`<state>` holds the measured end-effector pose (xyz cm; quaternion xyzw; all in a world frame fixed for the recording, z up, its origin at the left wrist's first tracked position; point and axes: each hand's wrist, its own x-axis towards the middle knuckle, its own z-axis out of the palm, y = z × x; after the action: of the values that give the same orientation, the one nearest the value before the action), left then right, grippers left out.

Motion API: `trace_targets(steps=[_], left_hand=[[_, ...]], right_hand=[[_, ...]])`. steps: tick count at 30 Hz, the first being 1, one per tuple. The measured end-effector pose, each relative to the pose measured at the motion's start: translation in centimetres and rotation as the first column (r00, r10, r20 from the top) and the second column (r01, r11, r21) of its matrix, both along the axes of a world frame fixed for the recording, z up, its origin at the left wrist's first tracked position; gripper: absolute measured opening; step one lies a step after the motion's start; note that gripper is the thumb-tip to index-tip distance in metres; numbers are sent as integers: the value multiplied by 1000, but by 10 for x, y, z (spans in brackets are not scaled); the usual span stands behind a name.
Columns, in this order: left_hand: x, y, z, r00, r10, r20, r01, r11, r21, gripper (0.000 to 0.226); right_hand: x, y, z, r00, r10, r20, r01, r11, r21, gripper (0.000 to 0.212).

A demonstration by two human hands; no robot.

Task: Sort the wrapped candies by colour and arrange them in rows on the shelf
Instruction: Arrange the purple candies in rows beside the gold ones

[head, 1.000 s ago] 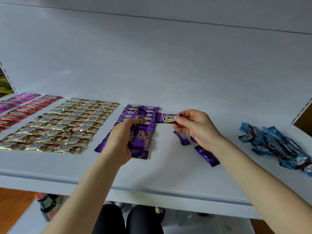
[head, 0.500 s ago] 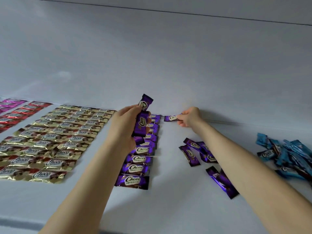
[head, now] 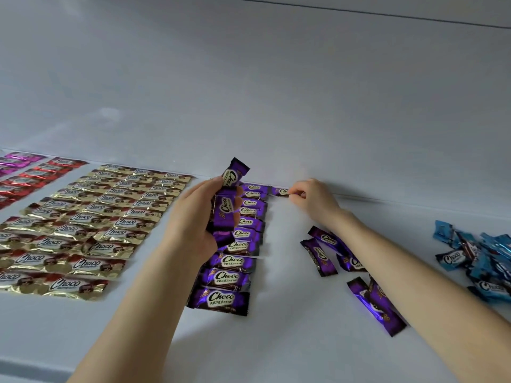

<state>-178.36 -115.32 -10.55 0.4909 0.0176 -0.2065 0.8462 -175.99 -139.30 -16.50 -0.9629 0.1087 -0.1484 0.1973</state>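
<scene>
blue candies [head: 482, 262] partly beyond right edge

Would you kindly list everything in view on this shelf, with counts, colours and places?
Shelf: one, white, beneath everything.
Pink candies: several, pink, far left edge.
Red candies: several, red, beside the pink.
Gold candies: many, gold, three columns left of centre.
Purple column: about ten, purple, centre.
Loose purple candies: about five, purple, scattered right of centre.
Blue candies: a pile, blue, far right.
Held purple candies: at least three, purple, above the column.
Single purple candy: one, purple, at the back beside the column.
Left hand: grips the held candies.
Right hand: pinches the single candy.
</scene>
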Motion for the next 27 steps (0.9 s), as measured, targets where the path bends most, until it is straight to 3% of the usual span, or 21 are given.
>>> trace_targets(steps=[9,16,18,21,23,27], left_hand=[[-1,0,-1,1000,-8,22,8,1000,2,15],[-5,-3,-4,990,-30,137,14,993,119,6],[-4,-5,-6,980,-27,198,-8,985,174,3],[-3,-7,-10,972,-53,227,4,978,208,4],[-4,-8,-11,971,-80,227,31,977,212,4],[-5,-7,-12,961,-119,248,62,972,225,10]], right_hand=[[5,-3,-5,1000,-27,1,27,1000,11,18],[-8,1,22,987,-52,151,23,982,187,18],[-18,12,39,975,-39,220,-47,927,373,10],[-39,36,63,973,87,213,-206,741,639,6],[-51,50,71,963,205,177,-270,694,667,6],[-62,64,70,935,314,167,-347,708,615,15]])
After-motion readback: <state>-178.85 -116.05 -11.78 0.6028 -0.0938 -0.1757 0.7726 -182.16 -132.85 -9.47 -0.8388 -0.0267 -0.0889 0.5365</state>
